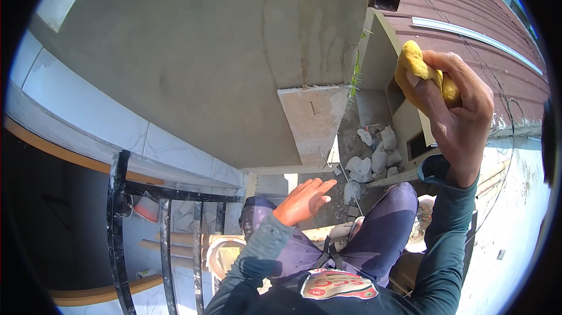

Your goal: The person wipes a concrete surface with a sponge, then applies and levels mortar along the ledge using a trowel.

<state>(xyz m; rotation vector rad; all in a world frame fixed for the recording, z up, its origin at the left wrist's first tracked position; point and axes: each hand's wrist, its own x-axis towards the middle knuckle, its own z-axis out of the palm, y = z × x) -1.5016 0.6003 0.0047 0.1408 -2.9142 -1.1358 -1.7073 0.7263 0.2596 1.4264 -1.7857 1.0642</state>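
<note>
Raised at the upper right, my right hand (462, 101) squeezes a yellow sponge (411, 69), its fingers and thumb pressed into the soft block. My left hand (304, 201) hovers over my left knee with its fingers stretched out and nothing in them. Beyond both hands stands a grey plastered wall (193, 63) with darker damp streaks running down it. A whitish tile or board piece (316, 116) leans at the wall's lower right corner, nearer to my left hand.
Black metal railing bars (165, 245) rise at the left, beside marble-look tiles (88, 95). Far below lie several white sacks (374, 157) among rubble. A bucket (222, 256) sits by my left leg, and another container (422, 224) by my right. A reddish corrugated roof (462, 5) slopes at upper right.
</note>
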